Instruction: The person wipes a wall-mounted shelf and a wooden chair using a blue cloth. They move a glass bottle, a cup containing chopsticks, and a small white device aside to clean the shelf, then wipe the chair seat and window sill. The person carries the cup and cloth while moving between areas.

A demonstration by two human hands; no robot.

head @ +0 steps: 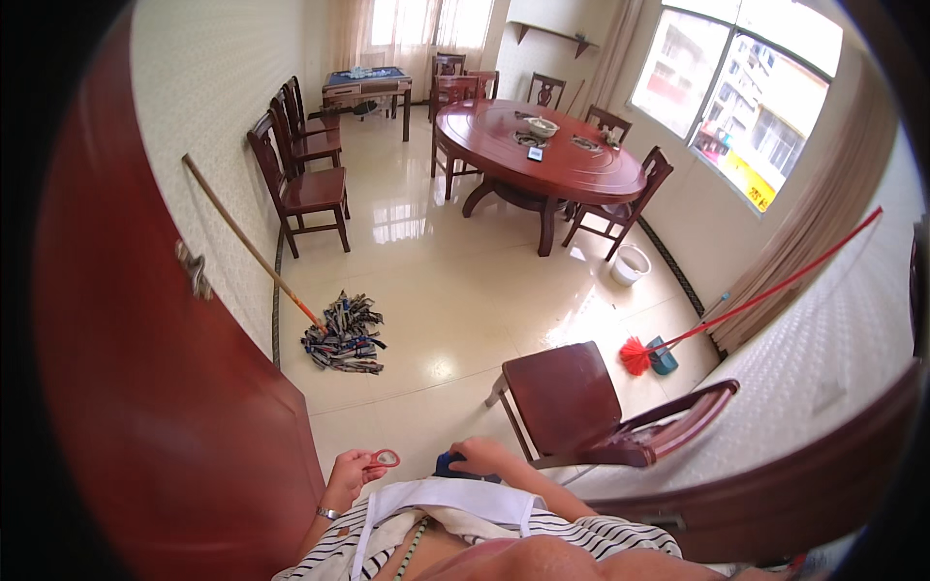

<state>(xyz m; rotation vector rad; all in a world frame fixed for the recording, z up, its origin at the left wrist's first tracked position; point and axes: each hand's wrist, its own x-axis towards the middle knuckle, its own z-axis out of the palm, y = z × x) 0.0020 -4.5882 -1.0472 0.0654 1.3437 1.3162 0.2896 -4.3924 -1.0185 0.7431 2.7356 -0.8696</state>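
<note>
My left hand (350, 476) grips a small red-rimmed ring-shaped object (385, 458) between thumb and fingers. What it is exactly does not show. Close by on the right, the fingers of my right hand (481, 457) bend against a dark blue item (446, 465), which is partly hidden under the hand and forearm. Whether those fingers grip it or only touch it cannot be seen. Just ahead of my right arm stands a dark red wooden chair (563, 392), its backrest toward the right wall.
A rag mop (343, 338) leans on the left wall beside the red door (182, 407). To the right are a red broom (636, 356), a green dustpan (662, 357) and a white bucket (629, 266). Further off stand a round wooden table (501, 138), several chairs and a mahjong table (367, 88).
</note>
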